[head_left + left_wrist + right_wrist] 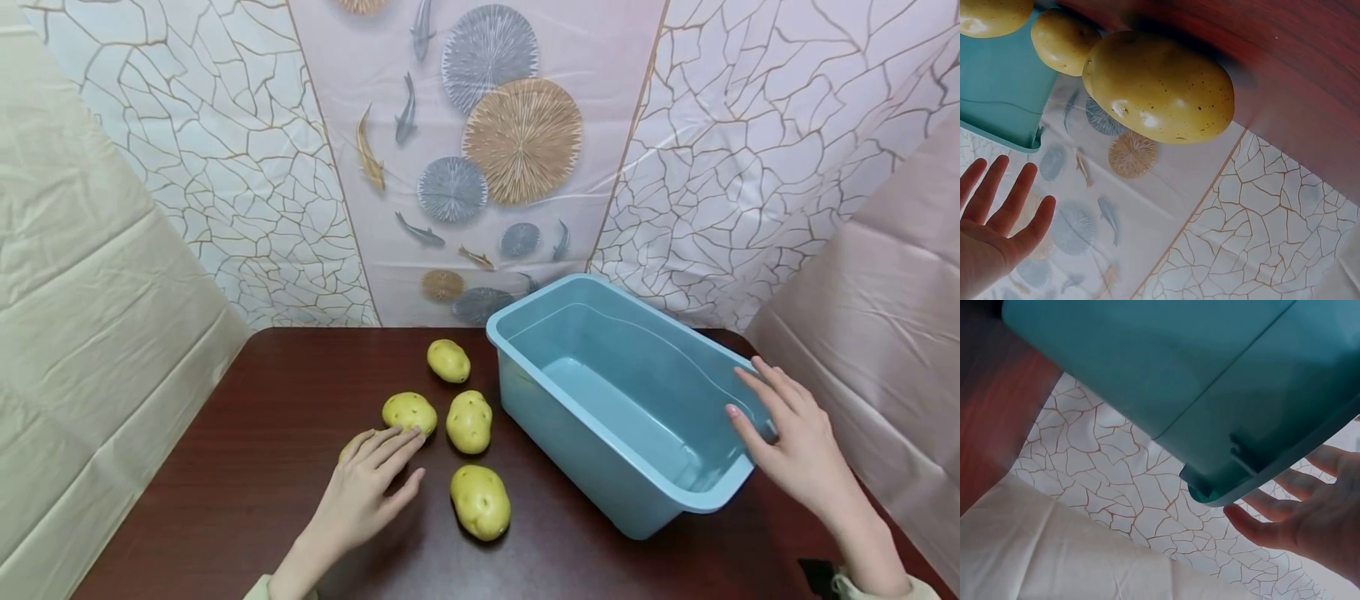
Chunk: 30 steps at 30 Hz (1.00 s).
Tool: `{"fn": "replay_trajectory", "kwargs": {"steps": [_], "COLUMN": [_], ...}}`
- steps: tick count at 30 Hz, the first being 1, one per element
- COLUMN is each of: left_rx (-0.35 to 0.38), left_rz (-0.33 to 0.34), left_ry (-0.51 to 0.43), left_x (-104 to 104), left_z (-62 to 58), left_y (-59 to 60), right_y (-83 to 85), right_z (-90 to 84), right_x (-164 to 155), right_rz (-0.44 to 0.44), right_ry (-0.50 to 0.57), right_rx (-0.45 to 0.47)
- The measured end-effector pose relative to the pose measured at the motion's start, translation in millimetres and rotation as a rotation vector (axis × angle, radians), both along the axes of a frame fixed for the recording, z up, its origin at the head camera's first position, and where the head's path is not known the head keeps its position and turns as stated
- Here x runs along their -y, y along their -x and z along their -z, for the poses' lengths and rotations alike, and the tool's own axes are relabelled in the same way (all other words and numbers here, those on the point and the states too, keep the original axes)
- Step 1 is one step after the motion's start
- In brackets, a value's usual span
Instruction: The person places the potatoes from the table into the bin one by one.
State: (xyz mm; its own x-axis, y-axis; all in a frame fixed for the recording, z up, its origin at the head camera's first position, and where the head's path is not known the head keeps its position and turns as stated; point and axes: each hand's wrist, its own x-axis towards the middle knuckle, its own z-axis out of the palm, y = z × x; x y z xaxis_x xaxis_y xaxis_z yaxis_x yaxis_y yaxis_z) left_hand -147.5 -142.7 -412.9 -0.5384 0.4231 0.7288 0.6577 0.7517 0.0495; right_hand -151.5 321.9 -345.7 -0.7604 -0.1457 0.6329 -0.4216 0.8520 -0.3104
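Five yellow potatoes (469, 422) lie on your dark red-brown table (225, 483), left of the blue bin (562, 437). One, the far potato (448, 361), sits nearest the backdrop (247, 192); the near potato (480, 502) sits closest to you. Two others lie between these, side by side. The leftmost potato (350, 447) is partly hidden behind your left hand (367, 492).

Your left hand is released: palm down, fingers extended over the potatoes, thumb apart. Whether your fingertips touch a potato cannot be determined.

Your right hand (795, 446) is also released, fingers spread and slightly bent at the right end of the bin. Your thumb and fingers are at the rim (1260, 481); the pictures do not settle firm contact. The bin stands upright, set obliquely, its long side running from far left to near right.
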Motion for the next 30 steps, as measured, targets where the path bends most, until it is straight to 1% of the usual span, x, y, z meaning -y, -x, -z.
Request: {"fn": "replay_trajectory", "kwargs": {"steps": [2,6,10,16,20,25,30], "left_rx": [-0.006,-0.022,-0.037,-0.013,-0.015,-0.005,-0.006], "left_rz": [0.002,0.014,0.032,0.028,0.038,0.030,0.029], "left_ry": [0.000,0.006,0.017,0.039,0.050,0.064,0.067], "left_x": [0,0,1,1,1,0,0], "left_z": [-0.5,-1.8,-3.8,-6.1,-7.3,-8.9,-9.4], "left_y": [0.9,4.0,7.5,14.1,18.0,20.4,22.5], "right_y": [2.8,9.8,15.9,24.1,29.9,35.6,40.7], "right_z": [-1.2,-5.4,-9.6,-13.6,-14.1,-14.1,-15.1], "right_x": [-2,-5,-7,-8,-9,-9,-9], "right_rz": [-0.009,-0.004,0.008,0.015,0.022,0.023,0.019], "right_ry": [-0.012,-0.029,-0.038,-0.054,-0.077,-0.106,-0.139], "right_rx": [-0.002,0.027,0.100,0.190,0.219,0.239,0.300]}}
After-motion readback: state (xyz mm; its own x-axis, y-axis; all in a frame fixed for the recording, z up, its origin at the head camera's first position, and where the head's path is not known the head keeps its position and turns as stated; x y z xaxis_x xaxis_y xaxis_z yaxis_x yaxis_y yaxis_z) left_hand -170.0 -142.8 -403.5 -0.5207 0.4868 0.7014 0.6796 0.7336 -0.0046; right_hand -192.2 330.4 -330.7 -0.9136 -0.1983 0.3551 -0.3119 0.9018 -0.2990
